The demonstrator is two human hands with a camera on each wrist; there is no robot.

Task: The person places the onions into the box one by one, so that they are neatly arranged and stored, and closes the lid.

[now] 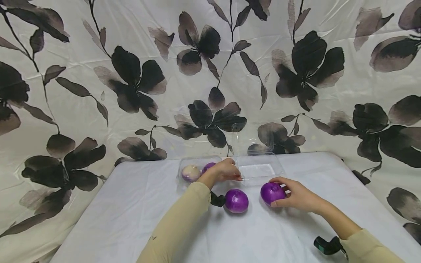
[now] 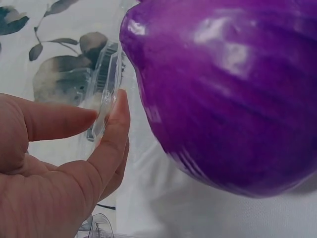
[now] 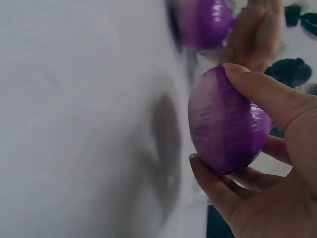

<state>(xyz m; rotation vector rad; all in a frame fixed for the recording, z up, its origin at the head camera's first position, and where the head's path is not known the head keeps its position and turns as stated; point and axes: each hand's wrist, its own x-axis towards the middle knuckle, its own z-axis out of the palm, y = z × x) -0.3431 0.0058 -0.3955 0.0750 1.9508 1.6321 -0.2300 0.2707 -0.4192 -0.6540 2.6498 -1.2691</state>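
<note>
1. No readable writing or brand labels anywhere I can see; only a small dark mark on my left sleeve (image 1: 177, 226), too small to read.
2. Onion count, head view: four. Three are purple, one is pale.
3. My right hand (image 1: 297, 197) is grasping one purple onion (image 1: 272, 193), thumb on top and fingers curled under and behind it. The onion sits on the white table (image 1: 131, 219), just right of the clear clamshell container (image 1: 260, 171)'s front edge. Right wrist view confirms it: onion (image 3: 225, 129) in my fingers (image 3: 218, 188).
4. My left hand (image 1: 222, 171) pinches the clear container's rim between thumb and fingertip. Left wrist view shows the plastic edge (image 2: 106, 94) clamped between thumb (image 2: 54, 121) and forefinger (image 2: 111, 144).
5. A second purple onion (image 1: 236, 200) lies loose on the table, just in front of the container and left of the held onion, near my left wrist. It fills the left wrist view (image 2: 228, 94).
6. The container is open: two trays side by side. The left tray (image 1: 184, 164) holds the pale onion (image 1: 190, 172) and a third purple onion (image 1: 208, 167), partly hidden behind my left hand. Only bare plastic shows in the right tray.
7. Two dark wrist straps: one at my left wrist (image 1: 217, 199), one at my right (image 1: 327, 245).
8. A floral cloth backdrop (image 1: 131, 80) with dark leaves hangs behind the table.
</note>
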